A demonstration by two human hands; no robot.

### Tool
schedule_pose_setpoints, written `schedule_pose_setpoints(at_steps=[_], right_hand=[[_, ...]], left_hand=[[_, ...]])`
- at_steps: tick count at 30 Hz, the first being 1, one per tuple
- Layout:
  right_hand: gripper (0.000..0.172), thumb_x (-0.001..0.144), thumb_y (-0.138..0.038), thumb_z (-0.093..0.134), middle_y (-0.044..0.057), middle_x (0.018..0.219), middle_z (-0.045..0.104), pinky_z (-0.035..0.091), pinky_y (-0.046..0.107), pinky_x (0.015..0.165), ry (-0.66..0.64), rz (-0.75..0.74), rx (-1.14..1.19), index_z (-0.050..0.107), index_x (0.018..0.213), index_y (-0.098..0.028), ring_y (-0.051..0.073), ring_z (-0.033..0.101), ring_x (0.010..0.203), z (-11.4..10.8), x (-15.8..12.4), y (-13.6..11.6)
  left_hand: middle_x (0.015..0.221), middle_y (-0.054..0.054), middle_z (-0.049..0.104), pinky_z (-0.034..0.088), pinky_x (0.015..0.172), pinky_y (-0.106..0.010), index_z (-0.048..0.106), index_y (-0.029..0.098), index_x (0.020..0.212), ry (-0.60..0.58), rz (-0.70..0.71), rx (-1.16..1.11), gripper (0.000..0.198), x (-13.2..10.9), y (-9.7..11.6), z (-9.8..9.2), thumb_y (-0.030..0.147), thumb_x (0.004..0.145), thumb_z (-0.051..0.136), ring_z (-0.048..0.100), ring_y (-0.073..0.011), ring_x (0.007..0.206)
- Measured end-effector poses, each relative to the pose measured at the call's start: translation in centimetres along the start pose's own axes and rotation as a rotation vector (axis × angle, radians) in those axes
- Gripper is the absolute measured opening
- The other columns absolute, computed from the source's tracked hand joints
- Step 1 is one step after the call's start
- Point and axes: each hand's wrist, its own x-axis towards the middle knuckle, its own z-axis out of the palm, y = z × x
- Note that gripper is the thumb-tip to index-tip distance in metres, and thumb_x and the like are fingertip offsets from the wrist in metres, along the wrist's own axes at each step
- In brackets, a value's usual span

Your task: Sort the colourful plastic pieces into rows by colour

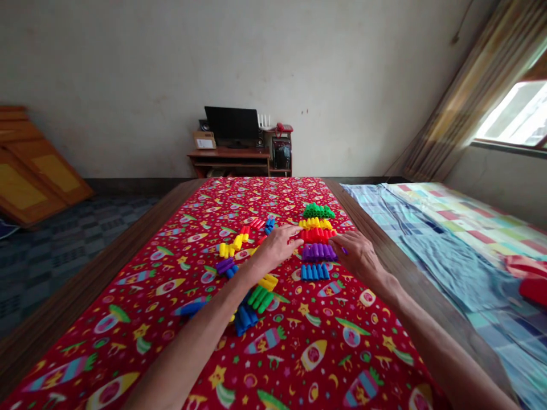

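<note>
A pale, scuffed wall [128, 85] backs a small desk [233, 155] with a dark monitor [233, 126]. Wooden panels [34, 171] lean at the left, and a curtain [470, 85] hangs beside a bright window [517, 114]. In the foreground, a red cloth [325, 353] printed with rockets covers a long table, and a bed with a checked sheet [448, 239] lies along its right edge. Five tidy rows of plastic pegs lie mid-cloth, stepping toward the camera: green row [316, 211], yellow row [315, 224], red row [318, 234], purple row [318, 252] and blue row [315, 272]. The left hand [280, 246] is loose, its outstretched fingers touching the red row's left end and gripping nothing. The right hand [356, 253] curls at the purple row's right end, where one purple piece pokes out. Whether that hand pinches the piece cannot be told. Loose pegs [245, 317] lie scattered under and beside the left forearm. The rows sit close together, so a nudge from either hand would likely knock neighbouring pegs out of line. The soft cloth could also rumple under a dragged wrist and roll the round pieces. The left forearm hangs over the scattered pegs, and lowering it might sweep them along the table.
</note>
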Motion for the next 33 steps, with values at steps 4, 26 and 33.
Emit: schedule_pose_setpoints(at_steps=[4, 26, 33], right_hand=[[0.035, 0.099, -0.024, 0.043, 0.001, 0.057, 0.055, 0.028, 0.028, 0.061, -0.038, -0.141, 0.113, 0.061, 0.069, -0.017, 0.012, 0.042, 0.055, 0.9, 0.5, -4.0], [0.052, 0.095, -0.033, 0.053, 0.022, 0.129, 0.057, 0.052, 0.042, 0.09, -0.017, -0.175, 0.483, 0.038, 0.141, -0.013, 0.029, 0.056, 0.12, 3.0, 2.6, -10.9], [0.034, 0.092, -0.026, 0.057, 0.017, 0.106, 0.068, 0.055, 0.04, 0.078, -0.104, -0.249, 0.345, 0.054, 0.122, -0.012, 0.026, 0.065, 0.092, 1.5, 2.5, -10.6]], left_hand=[[0.114, -0.009, 0.072, 0.055, 0.087, -0.033, 0.064, 0.018, 0.121, 0.04, -0.111, 0.063, 0.037, -3.2, -2.9, -6.1, 0.031, 0.088, 0.053, 0.069, -0.0217, 0.095], [0.095, -0.006, 0.075, 0.055, 0.074, -0.025, 0.073, 0.015, 0.09, 0.196, -0.687, -1.166, 0.039, -10.6, -1.0, -4.7, 0.034, 0.06, 0.086, 0.069, -0.0175, 0.084], [0.087, -0.005, 0.074, 0.055, 0.074, -0.027, 0.067, 0.017, 0.1, 0.065, -0.599, -1.033, 0.046, -11.4, 1.0, -3.1, 0.046, 0.066, 0.081, 0.07, -0.0202, 0.086]])
